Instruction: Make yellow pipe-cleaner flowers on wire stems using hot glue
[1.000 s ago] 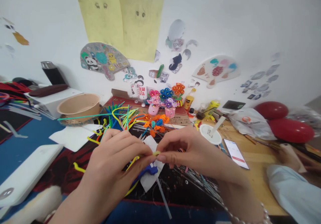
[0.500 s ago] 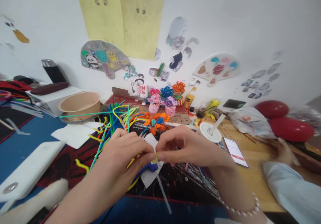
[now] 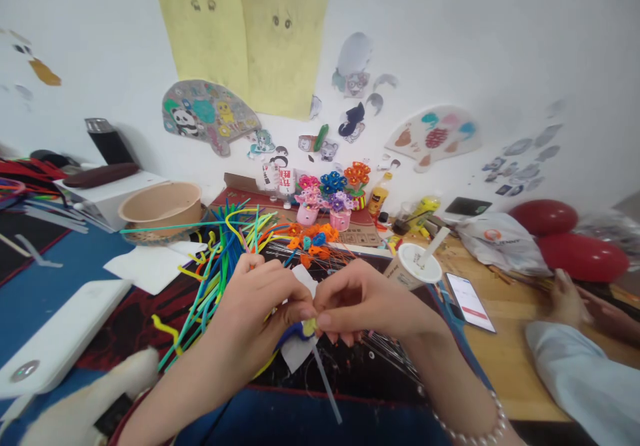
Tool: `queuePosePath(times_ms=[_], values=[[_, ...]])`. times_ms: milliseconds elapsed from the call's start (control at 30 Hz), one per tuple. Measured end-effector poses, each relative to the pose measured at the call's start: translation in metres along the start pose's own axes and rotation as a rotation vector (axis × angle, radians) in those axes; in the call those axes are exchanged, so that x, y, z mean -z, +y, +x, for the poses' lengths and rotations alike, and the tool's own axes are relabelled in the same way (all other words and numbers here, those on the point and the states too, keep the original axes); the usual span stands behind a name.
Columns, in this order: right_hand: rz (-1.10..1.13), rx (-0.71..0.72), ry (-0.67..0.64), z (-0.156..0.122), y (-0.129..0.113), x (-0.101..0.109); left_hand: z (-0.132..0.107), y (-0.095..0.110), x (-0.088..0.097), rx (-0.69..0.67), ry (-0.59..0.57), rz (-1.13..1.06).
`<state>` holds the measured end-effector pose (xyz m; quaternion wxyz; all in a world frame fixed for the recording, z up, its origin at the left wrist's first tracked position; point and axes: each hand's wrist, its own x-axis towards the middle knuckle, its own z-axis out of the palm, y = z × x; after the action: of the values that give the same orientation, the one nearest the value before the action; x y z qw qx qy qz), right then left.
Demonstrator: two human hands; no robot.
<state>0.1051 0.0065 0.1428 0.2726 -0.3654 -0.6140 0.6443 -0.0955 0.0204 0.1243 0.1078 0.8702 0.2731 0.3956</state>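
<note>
With the small yellow piece (image 3: 309,327) as the centre of a clock, the left hand (image 3: 273,299) grips it from 10 o'clock and the right hand (image 3: 360,299) from 2, each pinching with thumb and fingertips. A piece this small leaves room for little more, which is probably why both hands meet so closely; its exact shape is too blurred to tell.

Just under the hands lies a blue tool (image 3: 295,333), partly hidden, on white paper (image 3: 299,356) — perhaps there to shield the mat (image 3: 350,383). A translucent stick (image 3: 327,389) points towards 5 o'clock.

The fuzzy stems (image 3: 233,233) fan out at 11, near the left hand, likely for easy reach. Loose orange flowers (image 3: 315,239) lie at 12, and potted flowers (image 3: 325,203) stand beyond them, seemingly out of the way. Thin wires (image 3: 390,349) spread between 3 and 4 — the lidded cup (image 3: 415,263) sits at 2, the phone (image 3: 471,303) at 3.
</note>
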Motion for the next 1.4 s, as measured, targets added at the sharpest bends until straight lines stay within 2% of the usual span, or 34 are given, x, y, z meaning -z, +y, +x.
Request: queuePosePath(times_ms=[100,167,300,333,367,467,533,600,633,667,733,800,867,967,1133,1267,1400], values=[[0.032,0.005,0.053,0.0,0.01,-0.001,0.005,-0.001,-0.005,-0.012,0.042,0.041],[0.035,0.024,0.156,-0.001,0.021,-0.001,0.004,-0.004,-0.008,-0.014,0.083,0.098],[0.055,0.081,0.433,-0.005,0.049,0.0,-0.022,-0.009,-0.014,0.011,0.337,0.467],[0.071,0.079,0.487,-0.006,0.056,0.0,-0.032,-0.01,-0.016,0.055,0.361,0.512],[0.085,0.082,0.539,-0.007,0.063,0.001,-0.042,-0.011,-0.018,0.093,0.335,0.51],[0.106,0.101,0.7,-0.014,0.083,0.006,-0.069,-0.016,-0.022,0.164,0.143,0.488],[0.122,0.114,0.838,-0.023,0.097,0.01,-0.085,-0.023,-0.02,0.231,0.07,0.514],[0.168,0.135,0.981,-0.039,0.11,0.015,-0.101,-0.033,-0.014,0.36,0.016,0.579],[0.199,0.149,1.054,-0.048,0.117,0.018,-0.109,-0.038,-0.011,0.449,-0.051,0.612],[0.218,0.153,1.114,-0.057,0.122,0.02,-0.117,-0.042,-0.007,0.545,-0.038,0.662],[0.231,0.146,1.196,-0.072,0.131,0.023,-0.13,-0.049,-0.002,0.639,-0.097,0.652],[0.223,0.135,1.203,-0.08,0.136,0.023,-0.135,-0.051,-0.003,0.658,-0.166,0.59],[0.203,0.125,1.173,-0.078,0.137,0.02,-0.13,-0.049,-0.011,0.635,-0.255,0.566],[0.148,0.106,1.099,-0.065,0.132,0.01,-0.11,-0.044,-0.029,0.605,-0.417,0.688],[0.109,0.109,0.933,-0.041,0.122,-0.009,-0.081,-0.048,-0.049,0.608,-0.548,0.678],[0.16,0.114,0.838,-0.031,0.118,-0.028,-0.07,-0.055,-0.047,0.651,-0.634,0.666],[0.205,0.112,0.779,-0.02,0.122,-0.055,-0.058,-0.052,-0.036,0.681,-0.679,0.681]])
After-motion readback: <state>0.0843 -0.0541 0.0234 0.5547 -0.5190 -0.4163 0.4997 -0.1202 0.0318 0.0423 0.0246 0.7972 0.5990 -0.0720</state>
